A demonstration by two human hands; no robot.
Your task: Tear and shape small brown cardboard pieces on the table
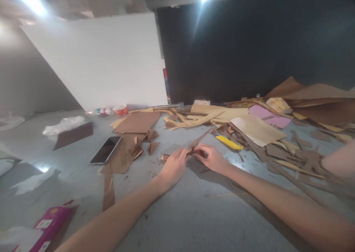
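In the middle of the grey surface, my left hand (173, 167) is closed, its thumb and fingertips pressed together. My right hand (210, 157) meets it there, fingers bent in a pinch. Between the fingertips of both hands is a thin brown strip (200, 139), its free end pointing up and to the right. A small piece with dark stripes (165, 157) sticks out left of my left hand; whether I hold it or it lies on the surface I cannot tell. Just beyond my right hand lies a yellow utility knife (229, 142).
Brown sheet scraps (137, 122) and a phone (105, 150) lie left of my hands. On the right are strips and offcuts (280, 152), a pink sheet (269, 116) and another person's bare limb (340, 159). A purple packet (52, 222) lies front left; a red cup (120, 110) stands behind.
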